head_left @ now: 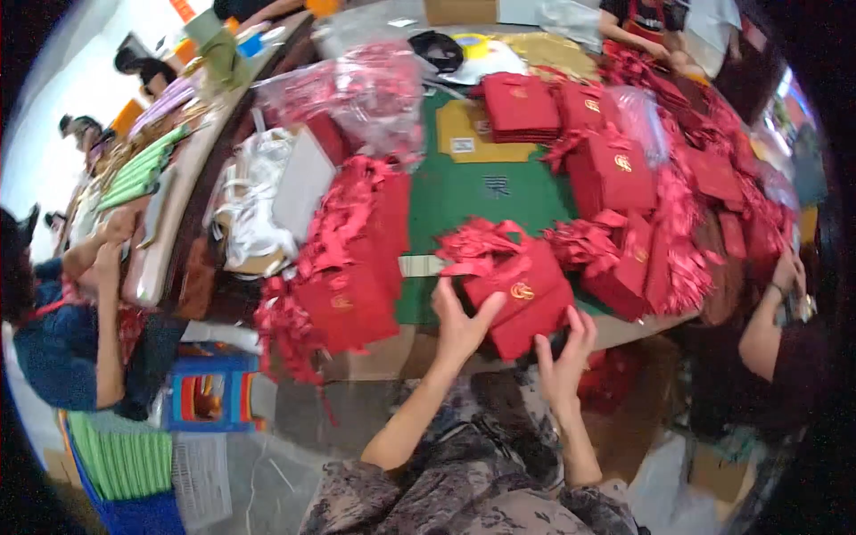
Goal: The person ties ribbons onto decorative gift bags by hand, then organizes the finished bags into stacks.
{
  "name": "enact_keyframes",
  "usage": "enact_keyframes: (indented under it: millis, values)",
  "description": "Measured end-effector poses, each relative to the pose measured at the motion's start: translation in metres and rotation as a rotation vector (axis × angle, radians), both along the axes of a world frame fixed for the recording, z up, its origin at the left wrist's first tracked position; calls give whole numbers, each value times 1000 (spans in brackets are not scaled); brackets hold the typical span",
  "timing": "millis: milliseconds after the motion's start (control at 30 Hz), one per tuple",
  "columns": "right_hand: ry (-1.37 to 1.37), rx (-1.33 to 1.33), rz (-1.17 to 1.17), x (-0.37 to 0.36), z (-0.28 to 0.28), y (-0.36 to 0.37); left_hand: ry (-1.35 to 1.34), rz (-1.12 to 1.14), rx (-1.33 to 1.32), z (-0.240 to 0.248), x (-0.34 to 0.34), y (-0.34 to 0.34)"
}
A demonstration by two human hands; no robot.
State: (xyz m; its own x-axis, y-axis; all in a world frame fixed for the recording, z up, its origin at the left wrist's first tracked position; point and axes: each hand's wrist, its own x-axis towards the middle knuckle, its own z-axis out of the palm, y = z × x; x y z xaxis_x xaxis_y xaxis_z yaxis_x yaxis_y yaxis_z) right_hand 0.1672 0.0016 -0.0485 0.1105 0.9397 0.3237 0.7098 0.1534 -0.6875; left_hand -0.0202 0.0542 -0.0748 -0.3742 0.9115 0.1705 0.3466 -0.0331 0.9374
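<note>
A small stack of red gift bags [524,308] with a gold emblem and loose pink-red ribbons is held at the table's near edge. My left hand [464,323] grips its left side, thumb on top and fingers along the edge. At the lower right corner, my right hand [563,361] presses its fingers against the bags, so the stack sits between both hands. Just left lies a row of red gift bags [352,299] with bunched ribbons. More red gift bags [611,174] are piled to the right. The undersides of the held bags are hidden.
The table has a green mat [486,192] with a yellow panel. White ribboned bags [259,201] and a plastic-wrapped red bundle [357,89] lie left. A blue stool [214,392] stands on the floor. Co-workers sit left and right; one person's hand [787,275] reaches the right-hand pile.
</note>
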Motion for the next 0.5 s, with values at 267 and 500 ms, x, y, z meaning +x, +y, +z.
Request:
enact_keyframes:
  millis: [267, 500]
  values:
    - [137, 99, -54, -2, -1, -10, -260, -14, -91, 11, -6, -35]
    - [139, 177, 467, -74, 38, -27, 256, 467, 117, 30, -84, -83]
